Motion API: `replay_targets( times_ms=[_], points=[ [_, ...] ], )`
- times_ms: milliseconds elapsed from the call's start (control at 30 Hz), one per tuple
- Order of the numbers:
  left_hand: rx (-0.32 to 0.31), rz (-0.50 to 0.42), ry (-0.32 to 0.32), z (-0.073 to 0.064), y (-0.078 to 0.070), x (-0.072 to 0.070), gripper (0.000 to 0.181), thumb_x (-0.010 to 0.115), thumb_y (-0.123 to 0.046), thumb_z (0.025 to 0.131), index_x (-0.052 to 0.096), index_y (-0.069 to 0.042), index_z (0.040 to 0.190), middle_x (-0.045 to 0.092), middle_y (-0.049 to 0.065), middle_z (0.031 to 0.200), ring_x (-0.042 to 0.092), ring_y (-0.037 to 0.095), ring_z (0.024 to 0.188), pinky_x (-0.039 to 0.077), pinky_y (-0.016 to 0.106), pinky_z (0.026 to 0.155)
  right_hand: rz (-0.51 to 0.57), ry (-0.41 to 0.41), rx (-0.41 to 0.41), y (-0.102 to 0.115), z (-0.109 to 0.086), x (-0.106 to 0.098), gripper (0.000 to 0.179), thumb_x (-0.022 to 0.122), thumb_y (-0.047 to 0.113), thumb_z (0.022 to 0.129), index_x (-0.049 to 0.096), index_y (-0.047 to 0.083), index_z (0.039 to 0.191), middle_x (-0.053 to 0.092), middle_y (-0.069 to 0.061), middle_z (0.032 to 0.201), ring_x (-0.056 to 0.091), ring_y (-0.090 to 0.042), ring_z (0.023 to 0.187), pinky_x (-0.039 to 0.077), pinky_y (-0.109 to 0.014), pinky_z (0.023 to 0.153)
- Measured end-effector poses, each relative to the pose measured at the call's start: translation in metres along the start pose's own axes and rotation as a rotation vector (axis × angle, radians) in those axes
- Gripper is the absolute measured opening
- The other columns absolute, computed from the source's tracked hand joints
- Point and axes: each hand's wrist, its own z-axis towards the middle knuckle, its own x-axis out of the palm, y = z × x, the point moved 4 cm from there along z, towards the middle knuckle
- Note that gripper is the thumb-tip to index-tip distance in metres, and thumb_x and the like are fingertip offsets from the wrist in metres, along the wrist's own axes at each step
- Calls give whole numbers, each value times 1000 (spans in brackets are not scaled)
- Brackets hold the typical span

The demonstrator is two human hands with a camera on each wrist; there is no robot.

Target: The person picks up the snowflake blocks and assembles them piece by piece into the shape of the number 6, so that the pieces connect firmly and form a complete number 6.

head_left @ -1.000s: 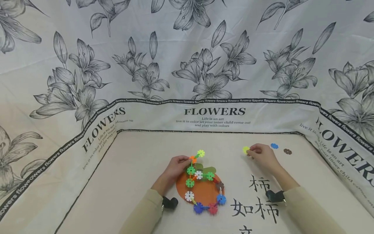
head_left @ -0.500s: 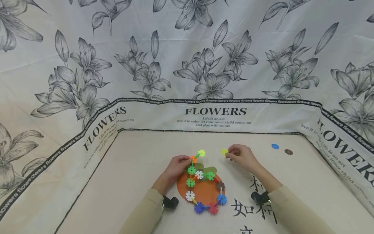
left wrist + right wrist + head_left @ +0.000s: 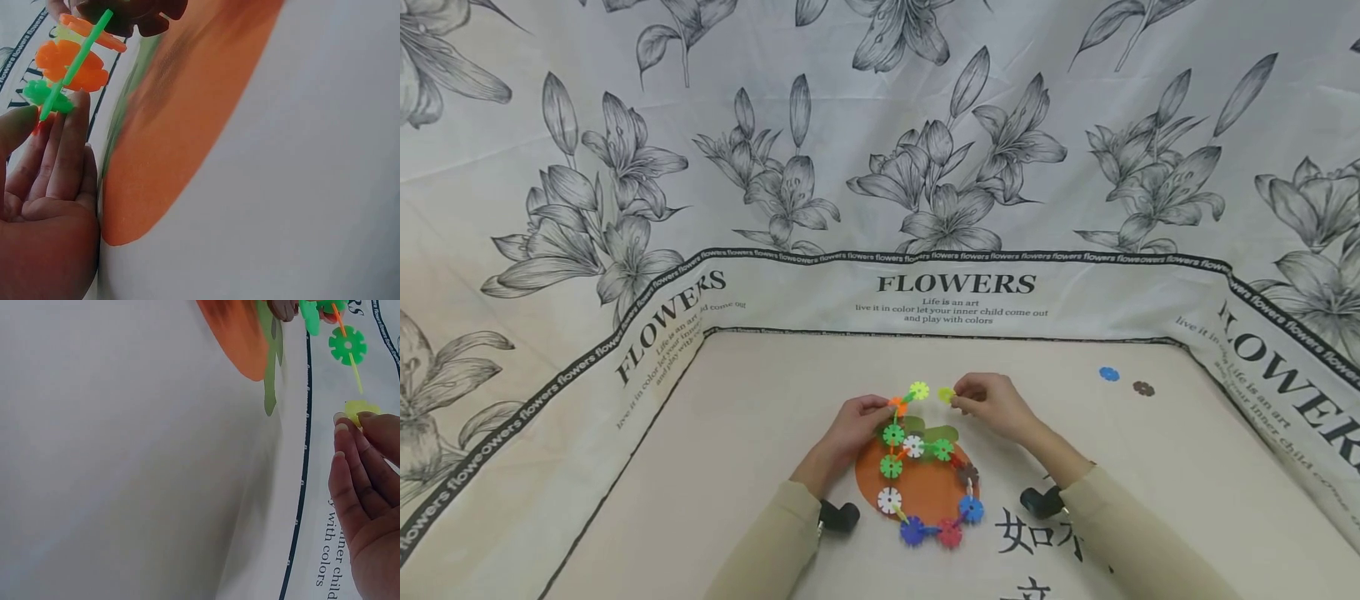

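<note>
My left hand (image 3: 852, 427) pinches a chain of interlocked plastic snowflake discs near its orange disc (image 3: 898, 406). The chain bends in an open loop of green, white, brown, blue and red pieces, and a yellow-green disc (image 3: 919, 391) tops its upper end. In the left wrist view, thumb and fingers meet at a green disc (image 3: 56, 100). Between thumb and fingertips my right hand (image 3: 997, 403) holds a single yellow snowflake disc (image 3: 945, 395). A small gap parts this yellow disc (image 3: 359, 410) from the chain's upper end in the right wrist view.
Beneath the chain is a printed orange persimmon (image 3: 917, 483) on the pale cloth. A loose blue disc (image 3: 1109, 374) and a brown disc (image 3: 1144, 388) lie at the back right. Flower-printed fabric (image 3: 955, 292) walls in the back and sides.
My right hand has moved left with the yellow disc, from near the loose blue disc to right beside the chain's upper end. The left hand and chain stay nearly still.
</note>
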Motion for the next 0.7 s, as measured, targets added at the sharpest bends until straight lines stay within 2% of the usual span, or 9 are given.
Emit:
replay_targets(
  times_ms=[167, 400, 700],
  points=[
    [6, 7, 9, 0, -1, 1, 23, 67, -18, 100, 70, 0, 115, 73, 6, 103, 67, 14, 93, 55, 29, 88, 7, 4, -36, 2, 2, 3, 7, 71, 7, 96, 72, 4, 102, 75, -15, 93, 72, -26, 81, 57, -28, 71],
    [19, 7, 64, 1, -2, 3, 26, 65, -18, 102, 69, 0, 120, 74, 7, 110, 66, 15, 99, 54, 32, 95, 13, 2, -38, 2, 6, 9, 8, 72, 7, 94, 75, 4, 101, 75, -13, 92, 70, -19, 78, 57, -28, 69],
    [21, 107, 83, 0, -11, 6, 36, 63, -38, 102, 72, -11, 126, 70, 1, 120, 61, 18, 110, 46, 42, 107, -47, 17, -40, 5, 12, 14, 10, 75, 10, 93, 79, 7, 102, 76, -3, 95, 69, -13, 79, 58, -28, 74]
  ],
)
